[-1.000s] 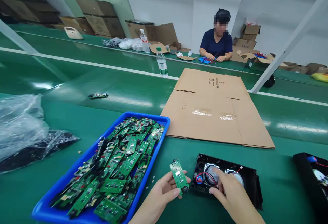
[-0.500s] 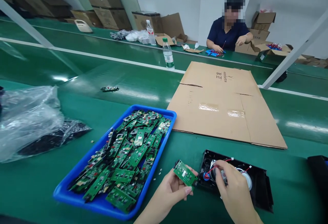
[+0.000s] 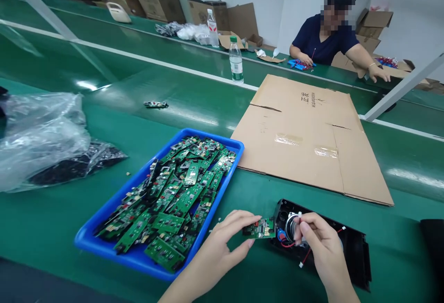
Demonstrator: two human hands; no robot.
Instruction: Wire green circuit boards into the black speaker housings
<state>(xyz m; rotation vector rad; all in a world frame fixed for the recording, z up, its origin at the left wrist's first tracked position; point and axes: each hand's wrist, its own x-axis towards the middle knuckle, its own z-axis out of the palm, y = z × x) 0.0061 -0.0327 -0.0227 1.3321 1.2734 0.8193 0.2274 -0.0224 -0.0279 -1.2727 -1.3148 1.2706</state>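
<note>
My left hand (image 3: 227, 243) grips a small green circuit board (image 3: 261, 229) by its end, with the component side up. The board's right end is beside a black plastic housing (image 3: 357, 252) on the table. Inside the housing are a round speaker (image 3: 292, 224) and a blue part (image 3: 281, 234). Over the housing, my right hand (image 3: 319, 243) pinches a small white wire connector (image 3: 299, 214) between thumb and forefinger. Red and black leads with another white connector (image 3: 301, 264) hang near the housing's front edge. My right hand hides part of the housing's inside.
A blue tray (image 3: 83, 243) full of circuit boards stands at left, near a clear plastic bag (image 3: 45, 141). Flattened cardboard (image 3: 298, 122) lies beyond the housing. A water bottle (image 3: 236, 62) and a single board (image 3: 156, 104) are farther back. Across the bench sits a co-worker (image 3: 326, 39).
My left hand has turned the circuit board over, so components now face up. My right hand has raised a white connector from the housing. The co-worker's arm has reached out toward a box.
</note>
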